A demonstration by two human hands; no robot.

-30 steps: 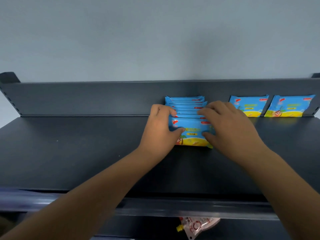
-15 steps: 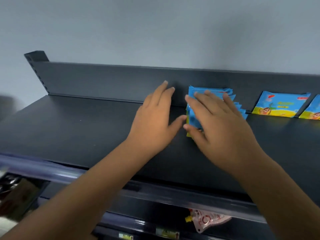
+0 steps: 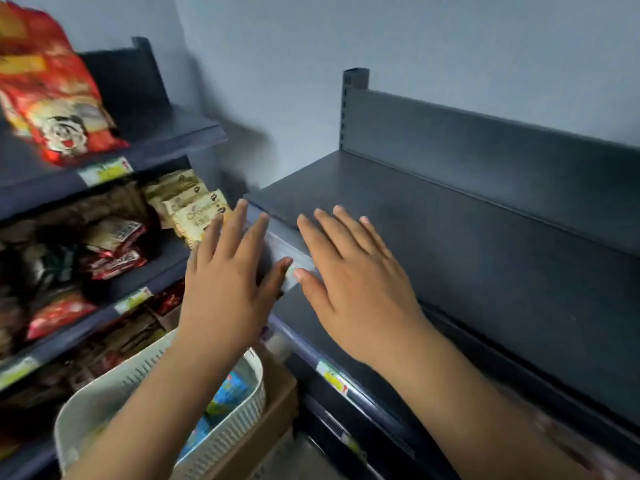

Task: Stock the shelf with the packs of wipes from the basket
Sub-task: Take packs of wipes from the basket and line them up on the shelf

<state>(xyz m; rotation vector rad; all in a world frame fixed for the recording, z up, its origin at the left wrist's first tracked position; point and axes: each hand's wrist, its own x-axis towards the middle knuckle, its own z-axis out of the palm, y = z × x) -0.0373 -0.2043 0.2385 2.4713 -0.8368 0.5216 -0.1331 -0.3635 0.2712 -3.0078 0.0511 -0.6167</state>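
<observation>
The dark grey shelf (image 3: 467, 244) runs from the centre to the right, and its visible part is bare. My left hand (image 3: 232, 285) hovers flat with fingers spread, just off the shelf's left front corner. Beside it, my right hand (image 3: 356, 282) is also flat and spread, over the shelf's front edge. Neither hand holds anything. Below my left forearm stands a white slotted basket (image 3: 242, 420) with blue packs of wipes (image 3: 228, 393) inside, partly hidden by the arm. The row of wipes on the shelf is out of view.
A second dark shelving unit (image 3: 166, 140) on the left holds a red snack bag (image 3: 52, 95), beige biscuit packs (image 3: 194, 206) and dark red packets (image 3: 114, 261). The basket rests on a brown cardboard box (image 3: 273, 424). Price labels (image 3: 332, 377) line the shelf's front rail.
The view has swung left and down, away from the stocked wipes. Both hands have left the packs and moved back to the shelf's left front corner, with empty spread fingers. The basket has come into view.
</observation>
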